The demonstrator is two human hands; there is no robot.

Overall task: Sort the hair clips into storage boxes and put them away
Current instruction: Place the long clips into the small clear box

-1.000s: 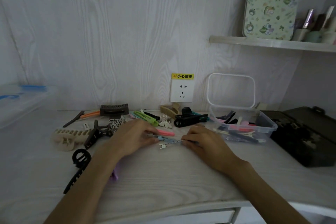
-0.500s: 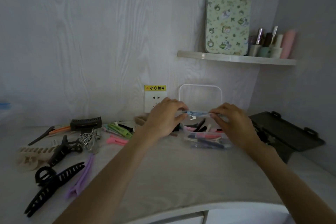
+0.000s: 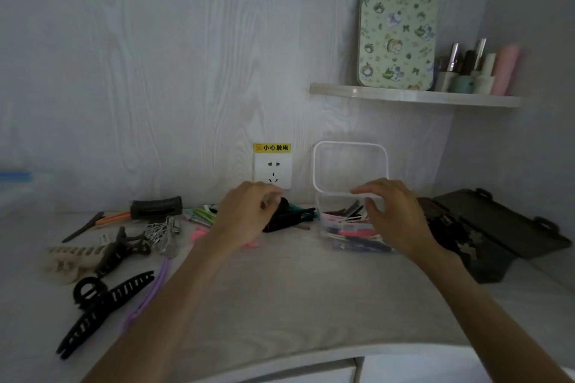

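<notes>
Clearly the right hand has relaxed, spread fingers over the clear storage box and holds nothing. The left hand has loosely curled fingers above the black clip; whether it pinches anything I cannot tell. Many hair clips lie on the desk, to the left. For the next one it seems better to take the near clips first and to lay each flat among the slim clips already inside the box.
</notes>
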